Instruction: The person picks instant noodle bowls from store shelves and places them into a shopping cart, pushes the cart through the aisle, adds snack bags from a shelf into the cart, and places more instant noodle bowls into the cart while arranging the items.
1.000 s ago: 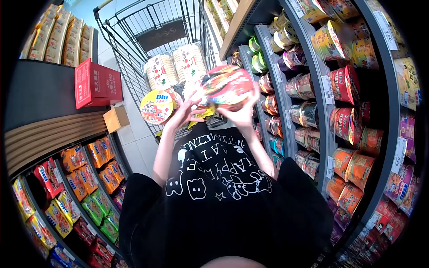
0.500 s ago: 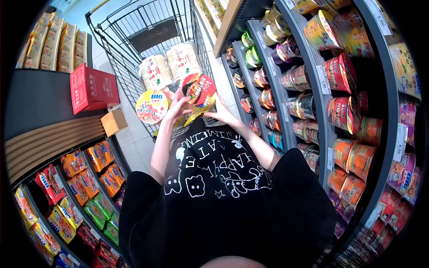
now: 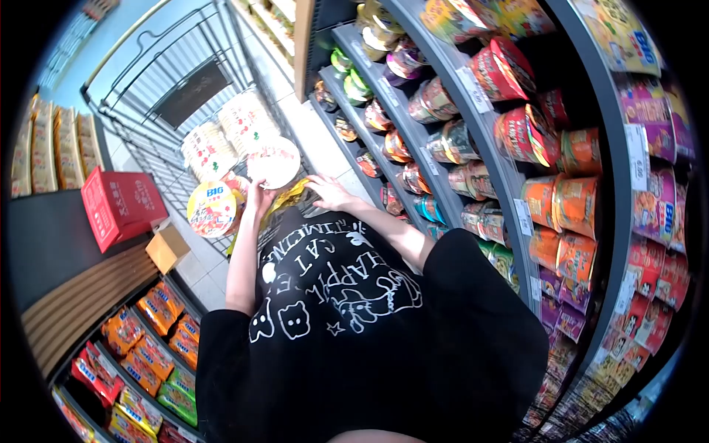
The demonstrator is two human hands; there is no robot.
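My left hand grips the near edge of an instant noodle bowl, whose round face looks pale and washed out. The bowl is tilted over the shopping cart. My right hand is off the bowl, its fingers stretched out beside a crinkled yellow package at the cart's near end. To the left of my left hand sits a BIG noodle bowl with a yellow and white lid. Two clear packs of round pale items with white labels lie farther in the cart.
Shelves of noodle cups with price tags run along the right. At left stand a red box, a small cardboard box and a rack of bagged noodles. Pale floor tiles show beside the cart.
The bowl's red printed face has given way to a pale one. My right hand has come away from the bowl, leaving it in my left hand. The whole view has turned toward the right.
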